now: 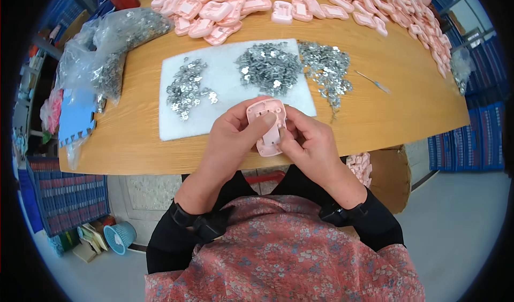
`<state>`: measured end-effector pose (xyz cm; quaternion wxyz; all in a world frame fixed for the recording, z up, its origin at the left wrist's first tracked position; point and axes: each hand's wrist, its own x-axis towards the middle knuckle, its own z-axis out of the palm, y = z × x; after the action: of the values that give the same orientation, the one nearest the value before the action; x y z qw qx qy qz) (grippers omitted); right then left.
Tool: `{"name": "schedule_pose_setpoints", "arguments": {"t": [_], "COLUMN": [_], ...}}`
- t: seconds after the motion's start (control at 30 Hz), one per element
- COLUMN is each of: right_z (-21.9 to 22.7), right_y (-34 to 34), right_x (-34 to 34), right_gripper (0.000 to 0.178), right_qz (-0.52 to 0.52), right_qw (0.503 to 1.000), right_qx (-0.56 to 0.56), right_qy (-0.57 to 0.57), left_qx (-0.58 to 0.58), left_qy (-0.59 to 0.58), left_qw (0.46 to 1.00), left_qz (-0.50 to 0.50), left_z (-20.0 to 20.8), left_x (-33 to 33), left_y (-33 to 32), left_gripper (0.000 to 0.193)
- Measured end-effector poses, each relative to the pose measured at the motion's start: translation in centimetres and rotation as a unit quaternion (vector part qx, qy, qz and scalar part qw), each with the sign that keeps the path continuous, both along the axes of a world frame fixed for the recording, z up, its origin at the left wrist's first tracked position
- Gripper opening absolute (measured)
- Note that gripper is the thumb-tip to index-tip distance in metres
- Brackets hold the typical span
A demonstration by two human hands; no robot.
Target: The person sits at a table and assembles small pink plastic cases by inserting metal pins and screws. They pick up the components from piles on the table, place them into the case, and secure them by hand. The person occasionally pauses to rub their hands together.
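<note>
Between my hands, above the table's near edge, is a pale pink plastic casing (272, 137) with its hollow inner side up. My left hand (235, 128) grips its left edge, the thumb laid across the inside. From the right, my right hand (310, 139) holds the casing, thumb pressed near its lower right inner part. Any small part under the thumbs is hidden. Just beyond, a white foam sheet (214, 61) bears a small heap of metal clips (184, 90) on its left and a denser heap of metal clips (270, 66) on its right.
More metal pieces (326, 69) spill off the sheet's right side, near a thin tool (373, 81). Many pink casings (214, 10) are piled along the table's far side. A clear plastic bag of metal parts (110, 53) and a blue foam mat (76, 117) are at left.
</note>
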<state>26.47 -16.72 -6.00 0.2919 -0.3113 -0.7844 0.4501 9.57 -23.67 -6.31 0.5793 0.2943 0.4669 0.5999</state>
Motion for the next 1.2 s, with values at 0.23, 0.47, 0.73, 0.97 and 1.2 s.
{"name": "schedule_pose_setpoints", "arguments": {"t": [0.23, 0.47, 0.73, 0.97, 1.2], "right_z": [1.4, 2.1, -5.8, -1.0, 2.7], "right_y": [0.0, -2.4, -4.2, -0.4, 3.0], "right_x": [5.9, 18.8, 33.2, 20.9, 11.3], "right_gripper": [0.03, 0.027, 0.031, 0.019, 0.007], "right_qz": [-0.056, -0.11, -0.33, -0.245, -0.092], "right_qw": [0.997, 0.977, 0.902, 0.944, 0.952], "right_qx": [-0.026, -0.144, -0.037, 0.158, 0.276], "right_qy": [-0.046, -0.116, -0.274, -0.154, -0.095], "left_qx": [-0.024, -0.018, -0.005, 0.048, 0.077], "left_qy": [-0.047, 0.014, 0.14, 0.505, 0.542], "left_qw": [0.997, 0.995, 0.989, 0.858, 0.83], "left_qz": [0.064, 0.096, 0.054, 0.084, 0.103], "left_z": [0.9, 0.7, 2.3, 4.9, 5.0], "left_x": [-0.3, -0.6, -1.7, -7.1, -8.7], "left_y": [-0.8, -1.3, -1.0, 3.9, 7.1], "left_gripper": [0.053, 0.048, 0.035, 0.023, 0.019]}}
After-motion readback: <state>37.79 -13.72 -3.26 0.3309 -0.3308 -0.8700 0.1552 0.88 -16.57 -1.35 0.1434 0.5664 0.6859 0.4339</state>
